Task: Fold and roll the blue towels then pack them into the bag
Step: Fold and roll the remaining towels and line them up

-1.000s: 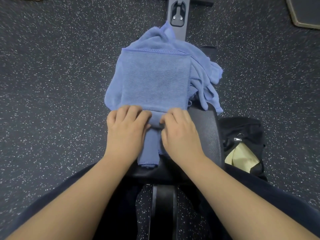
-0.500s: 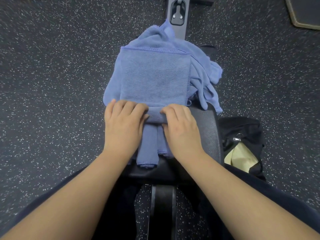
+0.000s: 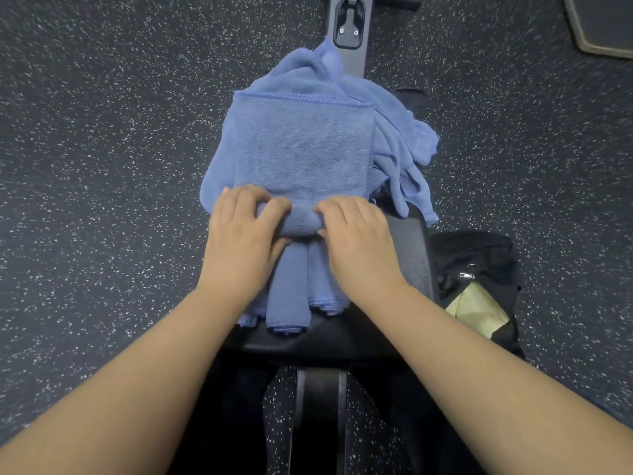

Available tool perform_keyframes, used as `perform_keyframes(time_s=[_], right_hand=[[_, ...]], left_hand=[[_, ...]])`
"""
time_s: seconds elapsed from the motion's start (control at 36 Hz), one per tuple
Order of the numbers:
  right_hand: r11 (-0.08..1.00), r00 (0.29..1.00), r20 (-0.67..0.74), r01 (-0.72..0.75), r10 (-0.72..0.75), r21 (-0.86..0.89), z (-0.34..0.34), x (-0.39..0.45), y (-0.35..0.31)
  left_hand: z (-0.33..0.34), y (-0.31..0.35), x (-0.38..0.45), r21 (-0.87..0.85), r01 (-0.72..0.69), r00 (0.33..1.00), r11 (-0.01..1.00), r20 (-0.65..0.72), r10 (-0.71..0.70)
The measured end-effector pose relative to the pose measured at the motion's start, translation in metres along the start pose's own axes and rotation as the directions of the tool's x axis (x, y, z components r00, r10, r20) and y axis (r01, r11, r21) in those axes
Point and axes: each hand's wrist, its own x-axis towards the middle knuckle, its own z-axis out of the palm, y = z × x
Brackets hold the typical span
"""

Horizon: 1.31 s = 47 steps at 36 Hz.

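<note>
A folded blue towel lies flat on the black bench pad, on top of a heap of other blue towels. Its near end is rolled into a tight tube. My left hand and my right hand both grip that roll, fingers curled over its top and thumbs under it. More blue towel ends stick out beneath my wrists toward me. A black bag stands open on the floor right of the bench, with something pale yellow inside.
The bench's metal rail runs away from me past the towels, and its black frame passes between my legs. Dark speckled rubber floor lies on both sides. A mat corner shows at top right.
Both hands have rolled the towel's near end away from me, so the roll is thicker and further up the towel. More of the lower towel ends shows below my wrists.
</note>
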Motion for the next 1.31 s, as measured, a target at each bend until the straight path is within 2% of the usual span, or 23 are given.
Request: perform_keyframes(time_s=[0.17, 0.25, 0.5, 0.58, 0.81, 1.14, 1.31], right_hand=[[1.0, 1.0, -0.004, 0.014, -0.014, 0.001, 0.001, 0.006, 0.001], [1.0, 1.0, -0.012, 0.021, -0.021, 0.001, 0.002, 0.007, 0.002], [0.999, 0.997, 0.059, 0.05, -0.051, 0.014, -0.004, 0.002, 0.005], [0.998, 0.998, 0.041, 0.052, -0.053, 0.035, -0.003, 0.002, 0.008], [0.994, 0.995, 0.024, 0.09, -0.092, 0.059, -0.019, -0.004, 0.002], [0.994, 0.983, 0.156, 0.091, -0.099, 0.06, -0.041, -0.051, -0.016], [0.996, 0.973, 0.216, 0.072, -0.08, 0.047, -0.045, -0.058, -0.02]], left_hand=[[0.001, 0.0, 0.002, 0.013, 0.024, 0.998, 1.0, -0.057, -0.024], [-0.002, -0.004, 0.003, 0.02, -0.013, 0.997, 1.0, -0.08, 0.014], [-0.011, -0.011, 0.008, -0.043, -0.02, 1.0, 0.999, -0.003, 0.02], [-0.012, -0.011, 0.008, -0.034, -0.034, 0.999, 0.999, 0.019, 0.034], [-0.027, -0.007, -0.002, -0.024, -0.091, 0.996, 0.996, -0.006, 0.091], [-0.044, 0.01, -0.041, 0.033, -0.106, 0.976, 0.994, 0.192, 0.098], [-0.047, 0.011, -0.049, 0.03, -0.056, 0.949, 0.998, 0.311, 0.044]])
